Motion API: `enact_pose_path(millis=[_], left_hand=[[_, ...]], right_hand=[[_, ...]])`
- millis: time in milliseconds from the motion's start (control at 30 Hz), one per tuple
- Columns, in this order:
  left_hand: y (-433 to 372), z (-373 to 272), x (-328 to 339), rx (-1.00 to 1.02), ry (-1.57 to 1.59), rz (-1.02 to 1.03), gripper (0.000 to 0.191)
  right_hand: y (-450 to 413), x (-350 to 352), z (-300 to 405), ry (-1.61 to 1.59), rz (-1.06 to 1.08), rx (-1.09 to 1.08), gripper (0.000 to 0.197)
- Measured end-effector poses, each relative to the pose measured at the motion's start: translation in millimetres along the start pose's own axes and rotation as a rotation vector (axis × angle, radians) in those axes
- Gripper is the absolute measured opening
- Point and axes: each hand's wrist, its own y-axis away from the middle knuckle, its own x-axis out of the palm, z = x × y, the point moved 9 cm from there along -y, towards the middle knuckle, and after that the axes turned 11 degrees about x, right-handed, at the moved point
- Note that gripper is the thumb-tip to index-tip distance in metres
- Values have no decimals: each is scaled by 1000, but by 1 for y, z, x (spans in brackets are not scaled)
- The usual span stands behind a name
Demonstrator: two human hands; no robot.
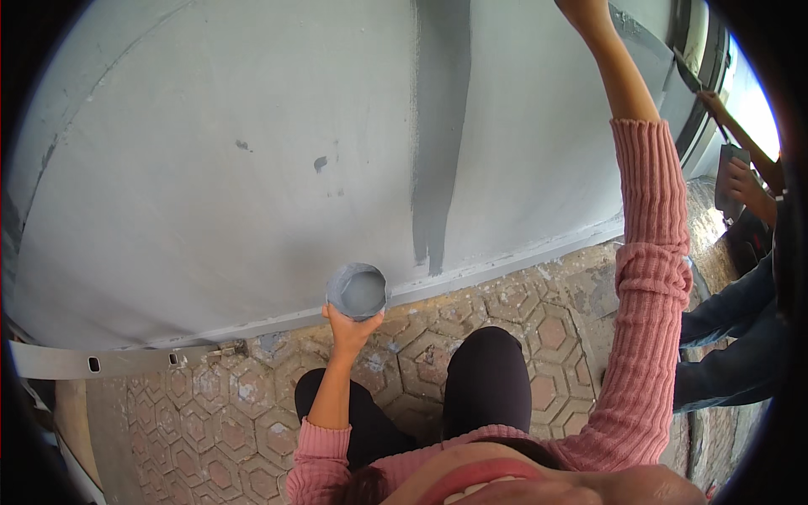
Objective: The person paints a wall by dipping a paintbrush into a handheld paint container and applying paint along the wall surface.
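Observation:
My left hand [355, 329] is wrapped around the lower side of a round cup-like container [336, 287] and holds it close to the bottom of the panel. Grey paint [365, 294] lies inside, and the rim is smeared with grey. Before me rises a broad light-grey painted panel [252, 214]. A darker grey vertical stripe [439, 126] runs down it with a ragged lower end. My right arm reaches up along the panel's right side. Only the base of my right hand [584, 12] shows at the top edge; the fingers and anything in them are cut off.
Hexagon-patterned paving [221, 435] with paint spots lies under my knees. Along the panel's foot runs a ledge [467, 278], with a slotted metal strip [126, 361] at lower left. At right, another person's hand [745, 180] holds a flat grey object [729, 189]; their jeans [726, 353] are near my elbow.

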Motion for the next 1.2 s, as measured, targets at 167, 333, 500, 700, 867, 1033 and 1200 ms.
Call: enact_pose_path(millis=[167, 333, 500, 700, 867, 1033, 1200], left_hand=[[-1, 0, 4, 67, -143, 36, 59], [0, 9, 4, -11, -45, 72, 77], [0, 5, 4, -8, -15, 73, 77], [-6, -2, 11, -3, 48, 33, 70], [-1, 17, -1, -24, -107, 43, 72], [-8, -5, 0, 25, -45, 63, 73], [-8, 1, 11, 48, 1, 72, 75]], right_hand=[[29, 8, 41, 293, -138, -437, 6], [137, 38, 21, 342, 133, -397, 12], [82, 6, -17, -65, 243, 46, 16], [-35, -1, 10, 62, 19, -74, 7], [83, 43, 17, 628, 43, -409, 20], [106, 38, 21, 95, 205, -12, 18], [-20, 8, 16, -8, 111, -47, 7]])
